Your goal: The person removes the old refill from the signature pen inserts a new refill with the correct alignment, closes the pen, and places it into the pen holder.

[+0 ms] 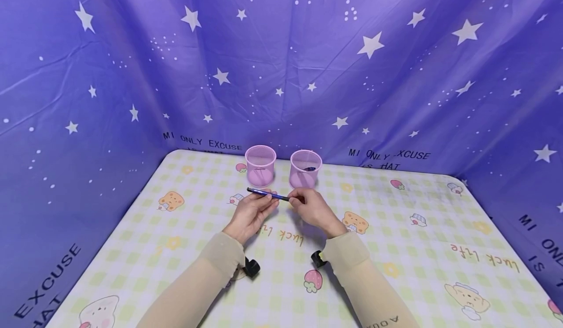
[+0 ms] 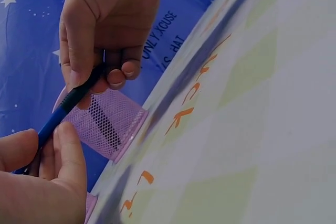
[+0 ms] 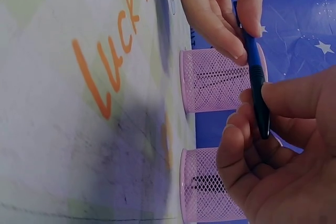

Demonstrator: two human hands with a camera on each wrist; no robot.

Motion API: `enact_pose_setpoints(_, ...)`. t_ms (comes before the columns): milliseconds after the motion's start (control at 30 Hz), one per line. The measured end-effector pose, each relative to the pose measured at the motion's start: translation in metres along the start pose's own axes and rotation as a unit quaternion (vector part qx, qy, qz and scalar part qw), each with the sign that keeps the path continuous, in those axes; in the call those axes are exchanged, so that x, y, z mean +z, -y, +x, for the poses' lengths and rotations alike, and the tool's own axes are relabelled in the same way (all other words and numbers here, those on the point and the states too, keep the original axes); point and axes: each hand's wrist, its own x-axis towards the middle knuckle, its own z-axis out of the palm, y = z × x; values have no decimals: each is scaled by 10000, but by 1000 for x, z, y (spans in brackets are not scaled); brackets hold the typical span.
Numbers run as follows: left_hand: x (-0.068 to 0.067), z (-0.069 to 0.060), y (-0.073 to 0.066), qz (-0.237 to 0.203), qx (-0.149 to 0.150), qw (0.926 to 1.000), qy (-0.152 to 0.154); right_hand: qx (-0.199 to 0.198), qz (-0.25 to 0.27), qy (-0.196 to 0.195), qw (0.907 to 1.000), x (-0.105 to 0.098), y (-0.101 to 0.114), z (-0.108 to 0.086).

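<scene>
i'm pinching a pen (image 1: 276, 196) with left fingers (image 1: 265, 200) and right fingers (image 1: 302, 192) toward the far edge of the tabletop (image 1: 424, 191), probably needing one side freed next.

High head view, forward and down; wrist views close, pen (image 3: 255, 71) in both.

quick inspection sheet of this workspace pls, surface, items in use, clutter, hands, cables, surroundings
Surface: tablecloth, green-and-white checks, printed figures and lettering.
Job's things: blue pen, held above the cloth; left pink mesh cup and right pink mesh cup, both upright; dark object inside the right one, too small to identify.
Clutter: nothing seen.
Hands: left hand and right hand both pinch the pen, the right at its dark end.
Cables: nothing seen.
Surroundings: purple-blue star-printed fabric behind and at both sides.
</scene>
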Motion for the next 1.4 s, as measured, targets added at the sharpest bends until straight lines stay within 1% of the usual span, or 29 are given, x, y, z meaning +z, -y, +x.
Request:
enact_pose_setpoints(233, 1, -1, 1, -77, -24, 9999, -89, -103, -105, -58, 9999, 0, -1, 0)
enact_pose_setpoints(467, 2, -2, 3, -150, -29, 9998, -116, -345, -176, -299, 9988, 2, -1, 0)
enact_pose_setpoints(600, 2, -2, 4, -209, -15, 9997, -106, -372, -170, -362, 9985, 1, 1, 0)
enact_pose_setpoints(667, 2, -2, 5, -1, -23, 9999, -119, -315, -158, -376, 9987, 1, 1, 0)
enact_pose_setpoints(733, 3, -3, 6, 444, -10, 9988, -184, -271, -166, -406, 9987, 0, 0, 0)
enact_pose_setpoints(767, 4, -3, 6, 722, 3, 9971, -242, -246, -170, -420, 9987, -1, 0, 0)
enact_pose_setpoints(800, 5, -4, 6, 1042, 40, 9941, -295, -228, -180, -429, 9987, -2, -1, 0)
enact_pose_setpoints(833, 6, -5, 7, 1389, 122, 9896, -347, -211, -197, -444, 9986, -2, -1, 0)
enact_pose_setpoints(867, 7, -6, 6, 1739, 225, 9836, -420, -195, -219, -453, 9985, -3, -1, 1)
enact_pose_setpoints(900, 9, -7, 5, 2100, 371, 9758, -480, -193, -243, -464, 9984, -3, -2, 1)
enact_pose_setpoints(933, 10, -7, 4, 2461, 532, 9663, -537, -176, -262, -467, 9984, -4, -2, 1)
enact_pose_setpoints(967, 11, -8, 3, 2825, 739, 9549, -549, -162, -282, -466, 9984, -4, -3, 1)
enact_pose_setpoints(1033, 12, -9, -2, 3489, 1162, 9282, -564, -141, -315, -446, 9984, -5, -3, 1)
enact_pose_setpoints(1100, 14, -11, -9, 4128, 1555, 8958, -537, -135, -321, -390, 9986, -5, -3, 1)
enact_pose_setpoints(1167, 15, -13, -17, 4712, 1967, 8588, -410, -141, -302, -326, 9989, -5, -3, 1)
enact_pose_setpoints(1200, 15, -14, -21, 5009, 2158, 8375, -328, -168, -299, -297, 9990, -5, -3, 0)
enact_pose_setpoints(1233, 16, -15, -25, 5348, 2364, 8110, -216, -213, -297, -277, 9989, -5, -3, 0)
enact_pose_setpoints(1267, 15, -15, -28, 5711, 2581, 7793, -81, -265, -290, -270, 9989, -5, -2, 0)
enact_pose_setpoints(1333, 15, -17, -34, 6399, 2875, 7124, 193, -380, -307, -250, 9985, -5, -2, 0)
enact_pose_setpoints(1400, 15, -17, -39, 6990, 3049, 6453, 457, -455, -318, -205, 9982, -4, -1, -1)
